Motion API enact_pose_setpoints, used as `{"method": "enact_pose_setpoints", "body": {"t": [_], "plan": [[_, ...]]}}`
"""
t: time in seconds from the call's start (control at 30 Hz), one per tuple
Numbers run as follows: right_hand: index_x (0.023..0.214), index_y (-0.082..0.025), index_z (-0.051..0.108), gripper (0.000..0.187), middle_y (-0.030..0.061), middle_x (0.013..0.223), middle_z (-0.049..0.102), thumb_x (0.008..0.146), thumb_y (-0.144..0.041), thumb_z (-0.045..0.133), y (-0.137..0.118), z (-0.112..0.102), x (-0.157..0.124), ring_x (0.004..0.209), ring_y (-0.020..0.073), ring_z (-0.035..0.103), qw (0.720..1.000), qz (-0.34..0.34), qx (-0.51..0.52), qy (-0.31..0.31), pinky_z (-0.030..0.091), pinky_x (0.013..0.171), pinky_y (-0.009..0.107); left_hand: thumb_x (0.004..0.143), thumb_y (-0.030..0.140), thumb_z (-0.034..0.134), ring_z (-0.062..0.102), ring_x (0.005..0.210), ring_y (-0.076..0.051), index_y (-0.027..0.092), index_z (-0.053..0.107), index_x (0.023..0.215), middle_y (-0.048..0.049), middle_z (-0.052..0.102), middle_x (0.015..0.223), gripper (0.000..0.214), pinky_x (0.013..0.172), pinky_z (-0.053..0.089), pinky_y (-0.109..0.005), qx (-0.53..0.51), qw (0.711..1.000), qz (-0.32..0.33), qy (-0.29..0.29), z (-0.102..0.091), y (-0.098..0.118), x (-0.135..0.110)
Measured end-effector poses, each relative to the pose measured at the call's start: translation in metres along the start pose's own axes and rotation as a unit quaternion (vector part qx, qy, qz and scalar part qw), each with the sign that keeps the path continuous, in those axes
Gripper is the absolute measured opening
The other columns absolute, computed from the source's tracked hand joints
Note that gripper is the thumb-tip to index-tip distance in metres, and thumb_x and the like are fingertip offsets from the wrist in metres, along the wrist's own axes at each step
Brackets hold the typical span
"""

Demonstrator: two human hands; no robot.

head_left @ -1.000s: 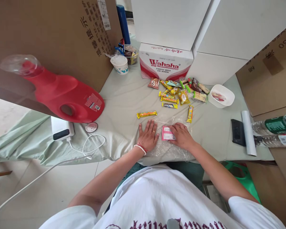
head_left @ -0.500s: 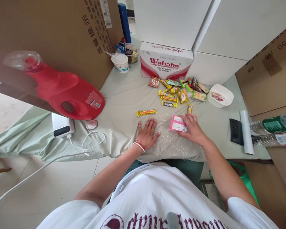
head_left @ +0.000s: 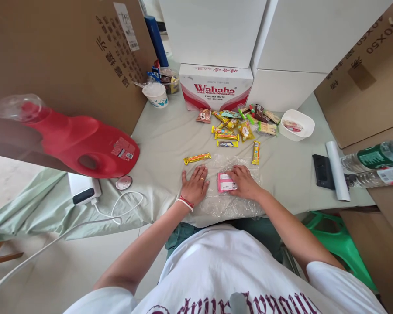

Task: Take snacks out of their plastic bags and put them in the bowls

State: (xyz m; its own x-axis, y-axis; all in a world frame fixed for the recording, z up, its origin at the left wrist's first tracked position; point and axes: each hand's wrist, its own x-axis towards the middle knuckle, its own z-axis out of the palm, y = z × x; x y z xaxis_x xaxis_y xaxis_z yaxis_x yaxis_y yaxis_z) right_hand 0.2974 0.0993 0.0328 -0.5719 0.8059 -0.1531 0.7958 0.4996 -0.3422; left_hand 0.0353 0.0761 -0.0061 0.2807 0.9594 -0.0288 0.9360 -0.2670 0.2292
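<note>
My right hand grips a small pink box with a white label, over a sheet of clear plastic film. Flat on the cloth at the film's left edge lies my left hand, fingers spread. Just above it is a yellow-wrapped snack bar. Another yellow snack bar stands lengthwise beyond my right hand. Farther back, a loose pile of wrapped snacks includes a yellow packet and a brown packet.
A Wahaba-style printed carton stands at the back. Right of the snacks is a white bowl. A red jug, a power bank and its cable lie left. A black phone-like object, white roll and plastic bottles lie right.
My right hand has moved the pink box left and toward me, closer to my left hand. The upright yellow bar now shows fully. My left hand stays flat; the camera view has shifted slightly.
</note>
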Motion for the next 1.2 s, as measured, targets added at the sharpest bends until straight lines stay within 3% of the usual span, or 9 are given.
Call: {"method": "enact_pose_setpoints", "body": {"t": [0.27,0.37,0.5,0.67,0.8,0.9,1.03,1.13,1.2], "plan": [[0.159,-0.022,0.041,0.084,0.0181,0.149,0.05,0.088,-0.055,0.072,-0.001,-0.012,-0.013,0.151,0.039,0.028,0.999,-0.024,0.01,0.042,0.017,0.124,0.067,0.102,0.039,0.038,0.022,0.161,-0.035,0.023,0.029,0.165,-0.0137,0.03,0.17,0.065,0.126,0.009,-0.071,-0.023,0.998,0.013,0.052,-0.009,-0.013,-0.009],[0.154,-0.022,0.047,0.068,0.0181,0.146,0.052,0.096,-0.055,0.061,-0.003,-0.015,-0.053,0.142,0.0369,0.04,0.99,-0.034,0.059,0.122,0.036,0.118,0.062,0.097,0.027,0.042,0.023,0.161,-0.031,0.029,0.037,0.162,-0.0086,0.041,0.166,0.065,0.13,0.007,-0.065,-0.062,0.987,0.133,0.061,-0.02,-0.023,-0.018],[0.138,-0.022,0.062,0.052,0.0175,0.133,0.061,0.097,-0.054,0.061,-0.005,0.01,-0.111,0.132,0.0368,0.05,0.987,-0.056,0.088,0.121,0.048,0.109,0.06,0.095,0.033,0.044,0.035,0.156,-0.027,0.025,0.037,0.162,-0.0107,0.048,0.162,0.068,0.132,0.013,-0.057,-0.118,0.943,0.303,-0.073,-0.028,-0.037,-0.024],[0.12,-0.024,0.072,0.031,0.0144,0.131,0.064,0.105,-0.034,0.047,0.011,0.04,-0.13,0.129,0.029,0.056,0.982,-0.04,0.142,0.118,0.051,0.108,0.055,0.087,0.071,0.059,0.022,0.16,-0.035,0.023,0.034,0.163,-0.0169,0.029,0.171,0.093,0.129,0.001,-0.063,-0.085,0.941,0.294,-0.146,-0.027,-0.051,-0.017],[0.112,-0.026,0.075,0.032,0.0117,0.127,0.068,0.106,-0.038,0.046,0.024,0.018,-0.115,0.12,0.0246,0.063,0.97,-0.031,0.228,0.082,0.054,0.105,0.049,0.07,0.083,0.071,0.025,0.158,-0.042,0.028,0.041,0.16,-0.0184,0.027,0.171,0.109,0.126,-0.001,-0.069,-0.068,0.94,0.308,-0.133,-0.024,-0.049,-0.016],[0.109,-0.024,0.076,0.035,0.0114,0.119,0.069,0.104,-0.045,0.048,0.026,-0.011,-0.099,0.108,0.022,0.067,0.96,-0.023,0.269,0.069,0.056,0.098,0.042,0.075,0.077,0.071,0.022,0.159,-0.043,0.03,0.052,0.153,-0.0171,0.033,0.169,0.093,0.125,0.001,-0.072,-0.07,0.951,0.292,-0.073,-0.02,-0.039,-0.02],[0.104,-0.022,0.078,0.04,0.0081,0.097,0.07,0.101,-0.051,0.052,0.032,-0.039,-0.075,0.088,0.0199,0.067,0.955,0.008,0.29,0.061,0.056,0.083,0.035,0.101,0.044,0.052,0.042,0.152,-0.028,0.033,0.072,0.124,-0.007,0.067,0.143,0.032,0.129,0.01,-0.062,-0.138,0.957,0.257,-0.008,-0.017,-0.025,-0.016],[0.105,-0.019,0.077,0.042,0.0053,0.09,0.071,0.095,-0.055,0.057,0.043,-0.046,-0.06,0.077,0.0174,0.063,0.944,0.063,0.32,0.048,0.053,0.074,0.031,0.104,0.041,0.043,0.068,0.118,-0.021,0.027,0.074,0.1,-0.0039,0.079,0.106,0.034,0.124,0.034,-0.049,-0.254,0.954,0.158,0.002,-0.016,-0.023,0.0],[0.104,-0.018,0.075,0.045,0.0021,0.08,0.069,0.091,-0.057,0.059,0.052,-0.044,-0.052,0.069,0.0155,0.059,0.928,0.114,0.353,0.033,0.05,0.067,0.028,0.105,0.047,0.035,0.072,0.098,-0.021,0.023,0.071,0.102,-0.0056,0.078,0.095,0.043,0.109,0.05,-0.045,-0.298,0.952,0.071,0.024,-0.016,-0.027,0.011]]}}
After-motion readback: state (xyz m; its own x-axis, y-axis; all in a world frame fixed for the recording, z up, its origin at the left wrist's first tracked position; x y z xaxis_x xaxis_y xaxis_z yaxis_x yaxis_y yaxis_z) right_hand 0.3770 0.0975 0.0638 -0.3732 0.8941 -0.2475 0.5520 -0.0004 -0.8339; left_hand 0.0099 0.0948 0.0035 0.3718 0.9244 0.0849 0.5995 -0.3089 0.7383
